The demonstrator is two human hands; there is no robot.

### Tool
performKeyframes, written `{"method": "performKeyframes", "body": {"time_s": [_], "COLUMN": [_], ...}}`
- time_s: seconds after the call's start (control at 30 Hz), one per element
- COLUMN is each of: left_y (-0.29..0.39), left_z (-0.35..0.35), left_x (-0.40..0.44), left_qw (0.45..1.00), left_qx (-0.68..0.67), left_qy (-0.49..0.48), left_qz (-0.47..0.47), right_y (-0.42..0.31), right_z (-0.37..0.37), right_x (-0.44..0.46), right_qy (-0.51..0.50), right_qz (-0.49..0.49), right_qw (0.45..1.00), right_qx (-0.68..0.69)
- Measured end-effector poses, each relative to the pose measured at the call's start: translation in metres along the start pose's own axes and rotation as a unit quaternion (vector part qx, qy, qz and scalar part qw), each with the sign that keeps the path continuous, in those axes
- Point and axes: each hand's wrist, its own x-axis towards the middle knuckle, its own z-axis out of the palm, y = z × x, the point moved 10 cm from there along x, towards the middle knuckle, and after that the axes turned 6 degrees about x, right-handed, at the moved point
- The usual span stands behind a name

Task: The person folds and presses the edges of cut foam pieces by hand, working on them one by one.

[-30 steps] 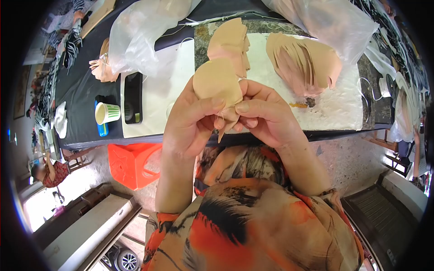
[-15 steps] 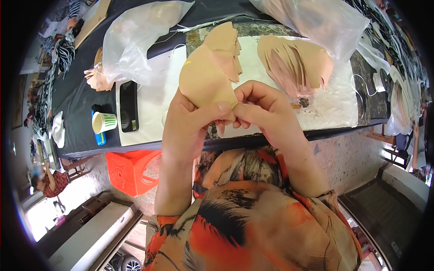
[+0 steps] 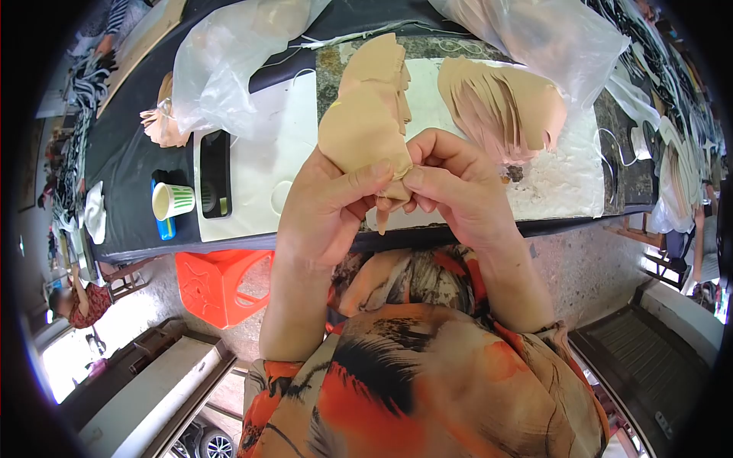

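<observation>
A tan, curved piece of sheet material (image 3: 359,126), perhaps leather or fabric, is pinched in my left hand (image 3: 328,198), thumb lying across its lower end. My right hand (image 3: 458,179) is closed at the same lower edge, thumb and forefinger pressed together on it. Small folds show between the two hands. Behind the held piece, a stack of similar tan pieces (image 3: 376,61) lies on the table. Another fanned stack of tan pieces (image 3: 504,107) rests beyond my right hand on white sheeting (image 3: 569,183).
Plastic bags (image 3: 221,69) stand at the back. On the left are a black phone (image 3: 214,175), a paper cup (image 3: 172,201), a blue object (image 3: 166,227) and a small tan bundle (image 3: 163,126). A red stool (image 3: 221,286) is below the table edge. Another person (image 3: 88,301) is at far left.
Both hands and the held tan piece have shifted slightly to the right. The folded lower edge between my fingers now shows more. My grip stays on it.
</observation>
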Motion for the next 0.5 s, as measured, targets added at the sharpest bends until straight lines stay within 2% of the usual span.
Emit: {"method": "performKeyframes", "body": {"time_s": [0.13,0.23,0.33,0.43,0.5], "left_y": [0.019,0.02,0.027,0.023,0.015], "left_z": [0.003,0.006,0.003,-0.007,-0.01], "left_x": [-0.008,-0.014,-0.019,-0.017,-0.011], "left_qw": [0.996,0.988,0.963,0.959,0.971], "left_qx": [0.042,0.146,0.255,0.276,0.24], "left_qy": [0.064,0.022,0.062,0.056,0.024], "left_qz": [0.055,0.05,0.055,0.023,-0.01], "right_y": [-0.003,-0.007,-0.018,-0.026,-0.03], "right_z": [-0.002,-0.003,0.002,0.008,0.013], "right_x": [0.0,0.0,-0.003,-0.005,-0.007], "right_qy": [0.02,0.038,0.044,0.017,0.001], "right_qz": [-0.018,-0.032,-0.062,-0.123,-0.145], "right_qw": [1.0,0.997,0.985,0.961,0.949], "right_qx": [-0.016,-0.061,-0.152,-0.246,-0.281]}}
